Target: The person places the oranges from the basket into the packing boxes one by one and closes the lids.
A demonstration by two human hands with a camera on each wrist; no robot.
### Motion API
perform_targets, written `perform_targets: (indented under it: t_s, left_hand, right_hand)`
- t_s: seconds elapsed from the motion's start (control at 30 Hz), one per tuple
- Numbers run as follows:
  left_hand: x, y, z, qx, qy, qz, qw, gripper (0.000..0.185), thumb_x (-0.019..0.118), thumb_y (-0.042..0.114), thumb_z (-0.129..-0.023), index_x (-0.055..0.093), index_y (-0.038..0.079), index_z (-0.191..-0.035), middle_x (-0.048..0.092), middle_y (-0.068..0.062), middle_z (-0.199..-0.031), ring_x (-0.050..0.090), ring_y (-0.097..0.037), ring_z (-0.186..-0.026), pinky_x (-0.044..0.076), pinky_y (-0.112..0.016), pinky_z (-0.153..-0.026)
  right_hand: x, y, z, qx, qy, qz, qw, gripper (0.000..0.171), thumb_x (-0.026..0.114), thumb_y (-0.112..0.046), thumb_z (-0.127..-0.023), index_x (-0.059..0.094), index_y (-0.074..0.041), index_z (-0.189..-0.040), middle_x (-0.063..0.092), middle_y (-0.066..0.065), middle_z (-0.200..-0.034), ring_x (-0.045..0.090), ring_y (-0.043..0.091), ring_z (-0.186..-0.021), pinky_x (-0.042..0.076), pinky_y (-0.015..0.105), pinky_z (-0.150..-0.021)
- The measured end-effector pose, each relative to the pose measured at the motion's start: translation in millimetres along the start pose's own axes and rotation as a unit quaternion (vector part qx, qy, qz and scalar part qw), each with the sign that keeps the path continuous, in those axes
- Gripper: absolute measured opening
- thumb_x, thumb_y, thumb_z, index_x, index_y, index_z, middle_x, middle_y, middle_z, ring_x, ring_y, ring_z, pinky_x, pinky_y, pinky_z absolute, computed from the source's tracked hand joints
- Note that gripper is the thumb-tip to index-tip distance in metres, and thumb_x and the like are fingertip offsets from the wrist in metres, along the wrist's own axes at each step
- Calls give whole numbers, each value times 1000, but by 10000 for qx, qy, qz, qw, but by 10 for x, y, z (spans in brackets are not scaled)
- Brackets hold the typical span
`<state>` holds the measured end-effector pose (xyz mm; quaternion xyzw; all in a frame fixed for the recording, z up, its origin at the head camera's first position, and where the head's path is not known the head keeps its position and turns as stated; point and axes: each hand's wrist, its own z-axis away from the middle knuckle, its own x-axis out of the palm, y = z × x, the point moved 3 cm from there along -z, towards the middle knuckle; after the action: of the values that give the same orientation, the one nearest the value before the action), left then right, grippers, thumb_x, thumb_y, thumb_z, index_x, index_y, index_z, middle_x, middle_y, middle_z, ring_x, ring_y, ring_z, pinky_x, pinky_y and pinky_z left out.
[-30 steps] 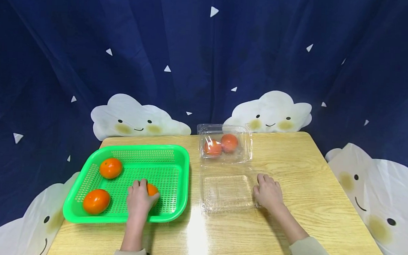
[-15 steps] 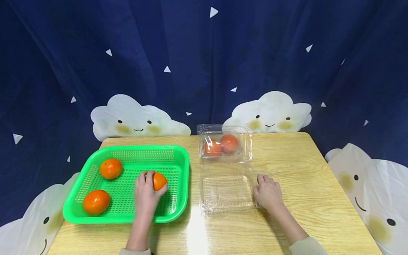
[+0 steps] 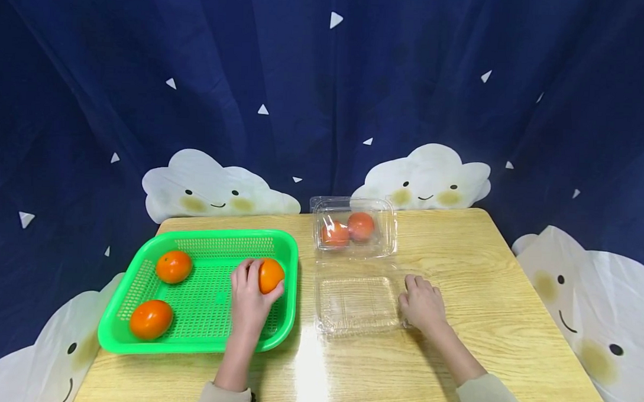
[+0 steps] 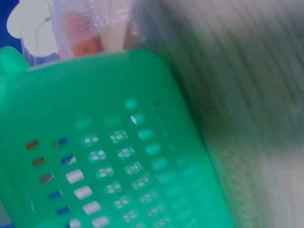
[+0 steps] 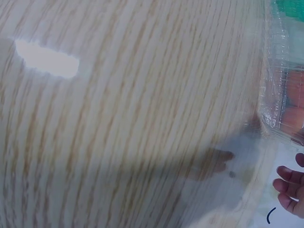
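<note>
My left hand [image 3: 251,296] grips a round, glossy orange fruit [image 3: 271,275] from its left side, over the right part of a green plastic basket [image 3: 290,288]. Two more such fruits, one at the back [image 3: 173,267] and one in front [image 3: 151,319], lie at the basket's left. A hinged clear plastic clamshell box [image 3: 358,306] lies opened out on the table; its far half holds two orange fruits [image 3: 361,226], and its near half is bare. My right hand [image 3: 423,305] rests by the near half's right edge, fingers loosely bent. In the left wrist view the basket's wall [image 4: 85,90] hides the left hand.
The wooden table [image 3: 448,247] extends right of the box and in front of it. Behind it hangs a dark blue curtain [image 3: 242,56] with white triangles and smiling clouds. The right wrist view shows mostly tabletop [image 5: 118,118].
My left hand has moved right and away from me within the basket area, carrying the gripped fruit toward the right wall. The right hand and the box have stayed put.
</note>
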<state>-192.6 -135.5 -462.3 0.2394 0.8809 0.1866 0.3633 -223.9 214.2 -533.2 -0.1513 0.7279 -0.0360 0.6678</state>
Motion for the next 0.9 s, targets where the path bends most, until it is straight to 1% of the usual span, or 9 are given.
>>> perform_targets:
  t_s: [0.2, 0.33, 0.5, 0.67, 0.9]
  left_hand:
    - [111, 166, -42, 259, -67, 216, 9994, 52, 79, 19, -60, 57, 2, -104, 50, -17, -107, 45, -34, -99, 50, -47, -70]
    - [197, 298, -60, 429, -110, 335, 9985, 54, 80, 19, -59, 57, 3, -105, 51, -16, -108, 46, -33, -99, 50, -47, -71]
    - [321, 473, -71, 716, -194, 434, 9963, 56, 81, 20, -57, 57, 4, -105, 51, -16, -109, 47, -33, -99, 51, -45, -74]
    - [469, 603, -47, 858, -465, 464, 9941, 55, 80, 21, -59, 56, 5, -106, 51, -15, -110, 48, -32, -100, 51, -43, -77]
    - [692, 727, 21, 1113, -646, 484, 9905, 54, 80, 23, -59, 57, 5, -105, 52, -14, -108, 49, -31, -98, 49, -41, -77]
  right_hand:
    - [-5, 0, 0, -43, 34, 22, 10000, 30, 51, -20, -85, 51, 0, -107, 56, 16, -98, 54, 33, -90, 41, 45, -70]
    - [-1, 4, 7, -47, 21, 9, 10000, 31, 52, -21, -86, 51, 0, -108, 56, 16, -99, 54, 34, -91, 42, 46, -72]
    - [-5, 6, 11, -44, 0, 5, 10000, 34, 52, -21, -86, 50, 1, -111, 56, 18, -102, 54, 35, -93, 42, 48, -74]
    - [-3, 3, 13, -54, -45, 1, 10000, 35, 51, -22, -86, 50, 2, -112, 56, 18, -104, 53, 36, -95, 42, 48, -75]
    - [-14, -7, 5, -41, 32, 24, 10000, 33, 51, -21, -85, 51, 1, -111, 56, 18, -103, 54, 35, -94, 42, 47, -74]
